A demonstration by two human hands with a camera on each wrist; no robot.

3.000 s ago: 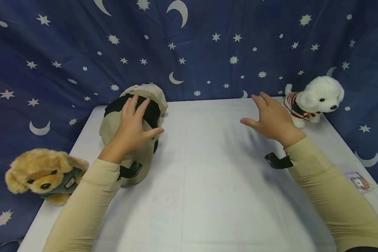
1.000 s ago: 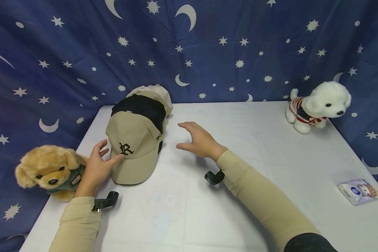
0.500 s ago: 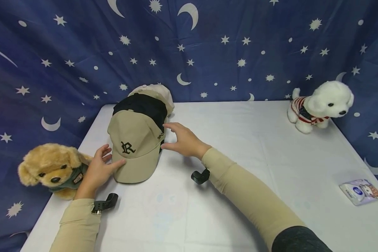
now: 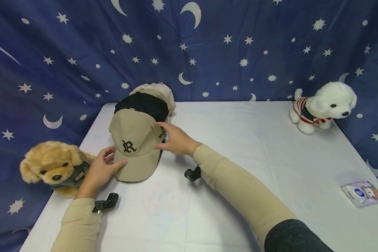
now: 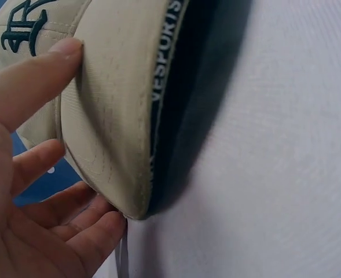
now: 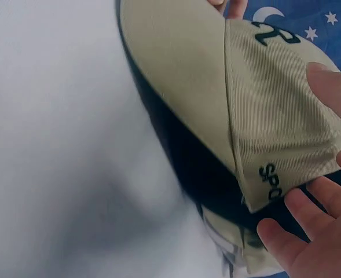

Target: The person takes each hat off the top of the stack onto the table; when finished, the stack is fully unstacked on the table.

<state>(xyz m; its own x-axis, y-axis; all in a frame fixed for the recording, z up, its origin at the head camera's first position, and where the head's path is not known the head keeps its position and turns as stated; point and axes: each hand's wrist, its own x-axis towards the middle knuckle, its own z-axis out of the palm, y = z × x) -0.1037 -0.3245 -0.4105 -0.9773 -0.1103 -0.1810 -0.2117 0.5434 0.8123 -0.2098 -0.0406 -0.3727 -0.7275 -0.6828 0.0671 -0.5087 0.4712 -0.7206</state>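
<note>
A beige baseball cap [image 4: 133, 134] with a dark R emblem lies on top of a row of overlapping caps. At its left edge is my left hand [image 4: 102, 168]; the thumb extends over the brim and the fingers reach the brim's edge in the left wrist view. My right hand [image 4: 177, 140] is at the cap's right side, with the thumb over the front and the other fingers at the lower edge by the SPO lettering. Both hands have loosely spread fingers. Behind lies a black cap [image 4: 145, 104], then a pale cap [image 4: 160, 90] at the back.
A tan plush dog [image 4: 53, 168] sits left of my left forearm. On the right stand a white plush dog [image 4: 324, 106] and a purple-and-white packet [image 4: 363, 193]. The white-covered table [image 4: 226, 140] ends at a blue star-patterned curtain [image 4: 220, 52].
My left hand has come off the caps' top and down to the brim's left side. The right hand has swept left from near the white dog to the beige cap's right side.
</note>
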